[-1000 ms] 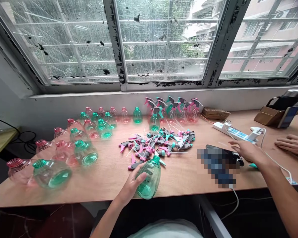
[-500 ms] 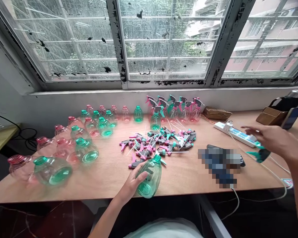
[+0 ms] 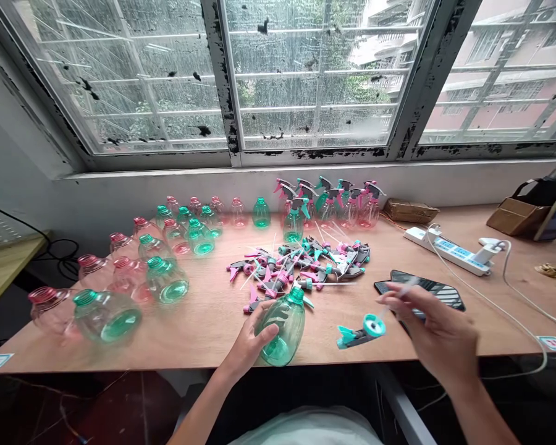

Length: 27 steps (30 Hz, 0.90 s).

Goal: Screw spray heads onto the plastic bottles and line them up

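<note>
My left hand [image 3: 254,337] is wrapped around a clear green spray bottle [image 3: 285,330], tilted near the table's front edge, its neck uncapped. My right hand [image 3: 426,327] pinches a thin translucent dip tube [image 3: 405,288] between thumb and fingers. At the tube's lower end is a green and grey trigger spray head [image 3: 361,335], its round collar facing up; the join between tube and collar is blurred. Just beyond the bottle lies a pile of pink, green and grey spray heads [image 3: 301,262] with white tubes.
Open pink and green bottles [image 3: 109,315] stand in rows on the left. Bottles with spray heads [image 3: 328,207] stand by the wall. Two phones [image 3: 438,290] lie beneath my right hand. A power strip [image 3: 449,250] with white cables and a cardboard box [image 3: 514,216] are at right.
My right hand has come from the far right toward the middle, bringing the green spray head near the bottle. My left hand still holds the bottle in about the same place.
</note>
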Tool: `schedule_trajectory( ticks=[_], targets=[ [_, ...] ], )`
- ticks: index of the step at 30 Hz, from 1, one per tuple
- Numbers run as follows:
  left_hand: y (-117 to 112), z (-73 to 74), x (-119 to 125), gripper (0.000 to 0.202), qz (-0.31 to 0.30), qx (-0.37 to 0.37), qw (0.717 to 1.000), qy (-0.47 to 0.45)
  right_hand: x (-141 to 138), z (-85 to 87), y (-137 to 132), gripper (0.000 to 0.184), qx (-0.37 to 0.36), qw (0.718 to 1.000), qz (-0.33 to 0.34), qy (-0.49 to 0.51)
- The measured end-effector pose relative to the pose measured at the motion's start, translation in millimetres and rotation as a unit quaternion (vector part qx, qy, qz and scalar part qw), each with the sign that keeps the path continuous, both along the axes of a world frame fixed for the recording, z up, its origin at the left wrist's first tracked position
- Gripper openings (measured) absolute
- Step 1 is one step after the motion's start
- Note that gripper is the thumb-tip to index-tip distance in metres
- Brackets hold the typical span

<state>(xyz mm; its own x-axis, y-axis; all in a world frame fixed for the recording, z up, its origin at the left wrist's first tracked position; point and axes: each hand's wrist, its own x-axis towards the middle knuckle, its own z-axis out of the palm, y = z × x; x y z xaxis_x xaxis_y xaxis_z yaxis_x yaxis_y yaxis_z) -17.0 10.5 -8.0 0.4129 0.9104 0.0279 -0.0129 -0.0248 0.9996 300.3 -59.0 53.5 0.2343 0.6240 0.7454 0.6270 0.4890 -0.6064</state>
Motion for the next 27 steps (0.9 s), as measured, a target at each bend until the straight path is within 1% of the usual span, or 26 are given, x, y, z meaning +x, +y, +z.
schedule_trajectory(
  ticks=[3, 5, 7, 10, 13, 15, 17, 19, 21, 23, 25, 27],
  targets=[
    [-3.6, 1.0, 2.4, 0.062, 0.006, 0.027, 1.000, 0.008, -15.4, -24.9, 12.6, 0.023, 0.003, 0.996, 0.036, -0.078],
    [-5.6, 0.8, 4.4, 0.065, 0.009, 0.044, 0.999, 0.014, -20.0, -39.8, 23.1, 0.026, -0.004, 0.994, 0.036, -0.104],
    [-6.5, -0.4, 5.7, 0.064, 0.007, 0.053, 0.998, 0.019, -22.8, -56.2, 33.5, 0.023, -0.031, 0.993, 0.026, -0.110],
    [-5.7, -4.0, 5.3, 0.066, 0.004, 0.051, 0.999, 0.018, -25.3, -83.4, 45.5, 0.020, -0.097, 0.987, 0.025, -0.125],
    [-4.3, -8.7, 4.1, 0.072, 0.003, 0.046, 0.999, 0.003, -26.1, -106.4, 50.4, 0.026, -0.148, 0.977, 0.038, -0.150],
    [-4.1, -11.0, 3.9, 0.071, 0.001, 0.046, 0.999, -0.009, -25.9, -114.7, 51.5, 0.032, -0.164, 0.974, 0.025, -0.156],
    [-4.6, -12.2, 4.0, 0.068, -0.008, 0.047, 0.999, -0.020, -24.5, -115.7, 53.1, 0.036, -0.168, 0.973, -0.006, -0.158],
    [-5.1, -12.5, 3.8, 0.067, -0.027, 0.046, 0.998, -0.025, -20.7, -109.2, 55.7, 0.038, -0.161, 0.973, -0.043, -0.159],
    [-5.4, -12.5, 3.1, 0.069, -0.052, 0.041, 0.997, -0.027, -13.8, -96.2, 57.7, 0.040, -0.143, 0.973, -0.092, -0.154],
    [-5.5, -12.2, 2.2, 0.072, -0.071, 0.036, 0.996, -0.028, -5.1, -79.1, 56.6, 0.045, -0.105, 0.969, -0.166, -0.148],
    [-5.3, -11.8, 1.5, 0.073, -0.079, 0.032, 0.996, -0.028, 2.4, -62.0, 51.9, 0.051, -0.056, 0.955, -0.247, -0.154],
    [-4.9, -11.2, 0.9, 0.072, -0.085, 0.029, 0.996, -0.025, 6.1, -48.9, 45.6, 0.053, -0.021, 0.943, -0.292, -0.160]
  ],
)
